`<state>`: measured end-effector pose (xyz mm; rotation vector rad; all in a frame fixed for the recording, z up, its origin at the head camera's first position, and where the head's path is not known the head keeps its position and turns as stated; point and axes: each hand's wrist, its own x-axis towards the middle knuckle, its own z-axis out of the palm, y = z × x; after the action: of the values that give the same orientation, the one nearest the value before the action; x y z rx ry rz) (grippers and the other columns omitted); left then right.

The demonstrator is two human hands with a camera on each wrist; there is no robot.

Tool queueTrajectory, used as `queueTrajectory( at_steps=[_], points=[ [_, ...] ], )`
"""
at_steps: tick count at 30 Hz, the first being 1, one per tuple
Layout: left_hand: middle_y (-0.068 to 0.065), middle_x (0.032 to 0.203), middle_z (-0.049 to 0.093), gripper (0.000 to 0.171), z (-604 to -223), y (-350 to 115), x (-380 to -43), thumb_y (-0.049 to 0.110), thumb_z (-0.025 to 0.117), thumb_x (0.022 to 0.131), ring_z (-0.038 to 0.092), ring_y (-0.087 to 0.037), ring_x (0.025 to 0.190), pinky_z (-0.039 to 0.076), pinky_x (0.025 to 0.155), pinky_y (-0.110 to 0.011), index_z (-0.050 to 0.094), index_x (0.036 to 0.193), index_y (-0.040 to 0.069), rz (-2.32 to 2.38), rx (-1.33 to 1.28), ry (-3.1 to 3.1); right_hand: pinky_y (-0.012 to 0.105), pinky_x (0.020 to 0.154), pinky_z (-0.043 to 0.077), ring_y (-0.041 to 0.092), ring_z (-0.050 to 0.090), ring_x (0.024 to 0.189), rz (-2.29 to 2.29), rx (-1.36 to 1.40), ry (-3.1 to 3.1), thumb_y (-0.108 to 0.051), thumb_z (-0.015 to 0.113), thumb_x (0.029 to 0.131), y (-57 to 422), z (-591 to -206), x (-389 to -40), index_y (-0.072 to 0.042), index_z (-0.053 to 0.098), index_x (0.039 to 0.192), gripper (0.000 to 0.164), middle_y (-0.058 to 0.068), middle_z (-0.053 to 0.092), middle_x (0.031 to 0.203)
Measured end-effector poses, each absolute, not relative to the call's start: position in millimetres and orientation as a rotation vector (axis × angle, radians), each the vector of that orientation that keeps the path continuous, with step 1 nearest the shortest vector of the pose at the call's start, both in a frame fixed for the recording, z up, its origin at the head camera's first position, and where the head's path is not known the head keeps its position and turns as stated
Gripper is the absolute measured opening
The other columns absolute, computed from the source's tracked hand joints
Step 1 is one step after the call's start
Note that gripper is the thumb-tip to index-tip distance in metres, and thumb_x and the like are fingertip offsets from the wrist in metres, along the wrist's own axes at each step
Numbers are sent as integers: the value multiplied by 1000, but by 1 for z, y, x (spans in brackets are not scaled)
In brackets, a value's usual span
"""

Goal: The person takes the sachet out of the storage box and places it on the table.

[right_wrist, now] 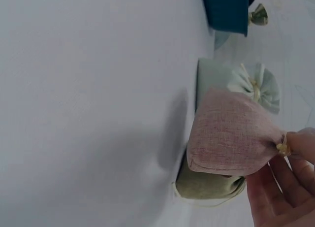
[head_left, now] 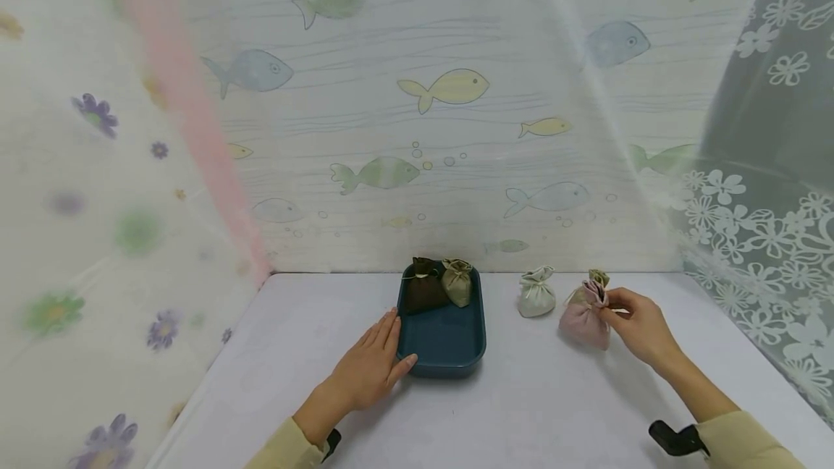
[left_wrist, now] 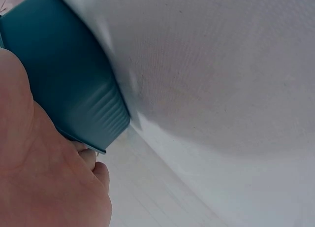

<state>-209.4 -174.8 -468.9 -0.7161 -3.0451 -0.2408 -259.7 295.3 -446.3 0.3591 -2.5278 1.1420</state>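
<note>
My right hand pinches a pink drawstring pouch by its gathered neck; in the right wrist view the pouch hangs over its shadow on the table. Behind it, mostly hidden, is an olive pouch. A pale mint pouch stands to the left. My left hand lies with straight fingers along the left side of a dark teal tray. Inside the tray's far end are a dark brown pouch and a beige-green pouch.
The white table meets a fish-printed curtain at its back edge. A flower-printed sheet hangs on the left, and lace-patterned fabric hangs on the right.
</note>
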Motion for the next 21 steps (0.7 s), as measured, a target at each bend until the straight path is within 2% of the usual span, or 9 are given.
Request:
queueTrajectory(
  at_steps=[11,21],
  points=[
    [-16,171,3,89,-469,-175,-209,65,17,107,6,-29,158,17,126,-47,16,161,-5,-243,-724,-3037,5,72,47,-21,48,89,1164,317,-2540,2,69,93,306,-458,-262,12,67,108,17,26,70,103],
    [-16,171,4,88,-469,-175,-209,65,18,107,6,-28,158,17,126,-46,16,161,-5,-255,-721,-3043,6,72,48,-22,46,89,1188,269,-2573,-3,69,95,309,-464,-263,12,66,113,24,29,69,108]
  ],
)
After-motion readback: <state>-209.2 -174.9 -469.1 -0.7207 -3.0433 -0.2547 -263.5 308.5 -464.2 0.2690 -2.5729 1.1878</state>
